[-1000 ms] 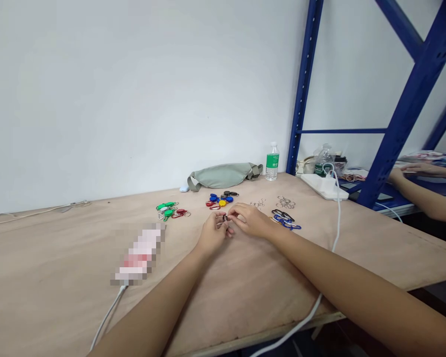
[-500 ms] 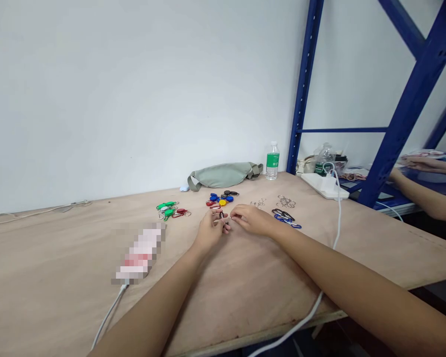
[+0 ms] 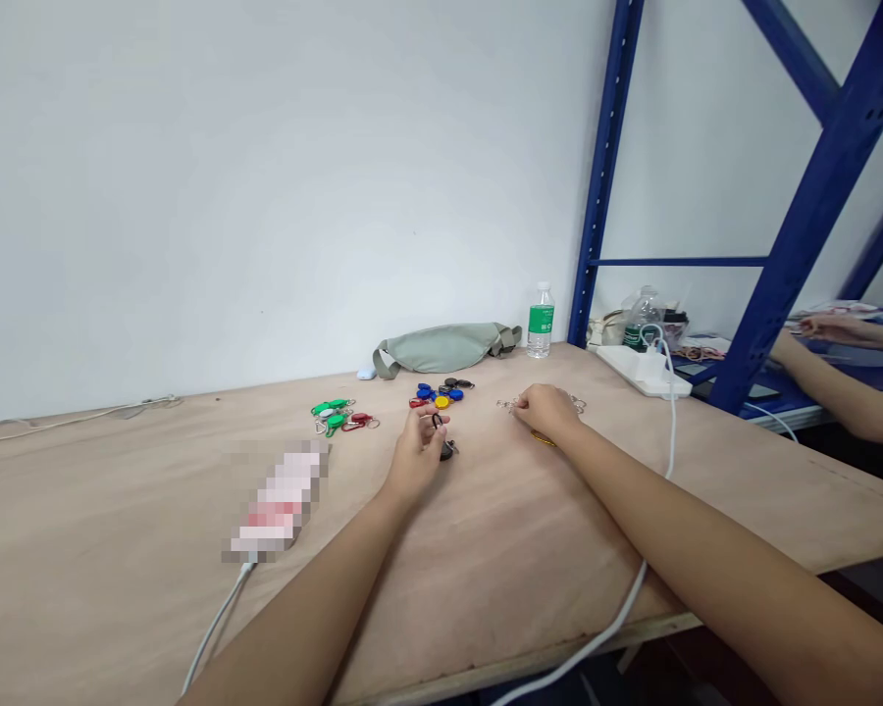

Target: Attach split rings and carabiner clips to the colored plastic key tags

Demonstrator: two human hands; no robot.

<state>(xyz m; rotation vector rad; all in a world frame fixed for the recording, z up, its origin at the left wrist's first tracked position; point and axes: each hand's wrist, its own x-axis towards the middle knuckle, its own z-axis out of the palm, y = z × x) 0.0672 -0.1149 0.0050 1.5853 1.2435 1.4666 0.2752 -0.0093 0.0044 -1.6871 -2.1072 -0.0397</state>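
Black carabiner [image 3: 437, 421] is being pinched by the left hand [image 3: 416, 456] above a black key tag [image 3: 448, 449], the 2 hands are separating, and the right hand [image 3: 546, 412] is reaching over split rings [image 3: 578, 403] near the far edge of the table [image 3: 486, 549].

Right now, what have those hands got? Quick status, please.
Left hand: black carabiner. Right hand: over metal key rings. Coloured key tags just beyond.

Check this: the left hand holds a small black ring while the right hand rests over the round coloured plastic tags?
No: the head view shows the right hand over silver metal key rings instead. The left hand does hold the small black ring.
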